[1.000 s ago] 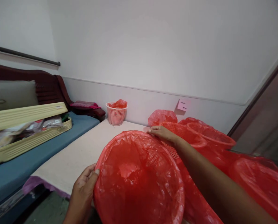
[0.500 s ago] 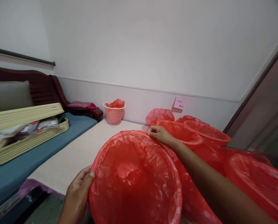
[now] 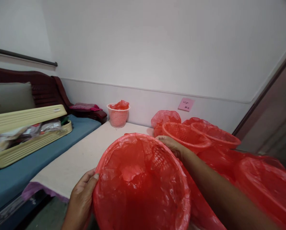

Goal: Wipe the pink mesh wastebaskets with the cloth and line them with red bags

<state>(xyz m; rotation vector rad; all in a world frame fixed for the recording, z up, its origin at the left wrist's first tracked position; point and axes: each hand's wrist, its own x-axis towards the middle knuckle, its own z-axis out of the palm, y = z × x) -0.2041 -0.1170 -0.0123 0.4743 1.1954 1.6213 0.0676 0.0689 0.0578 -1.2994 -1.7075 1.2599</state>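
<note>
A round wastebasket (image 3: 104, 159), lined with a thin red plastic bag (image 3: 143, 198), is tilted so that its mouth faces me. The bag is folded over the rim, and a lattice wall shows faintly through it. My left hand (image 3: 82, 195) grips the rim at the left, thumb on the outer edge and fingers behind. At the far right of the rim, my right hand (image 3: 170, 145) is closed against the outside of the basket, its fingers partly hidden behind the rim. The bottom of the basket lies out of the frame.
Several red-lined baskets (image 3: 186, 135) crowd the right side. A pink basket (image 3: 118, 118) with a red bag stands at the back on the pale-covered table (image 3: 90, 153). To the left, a cream box (image 3: 30, 142) holding packets lies on a blue bench (image 3: 85, 126).
My right hand has slid from a pinch on top of the far rim down to the outside of the basket. The left hand keeps its grip. The view has shifted slightly.
</note>
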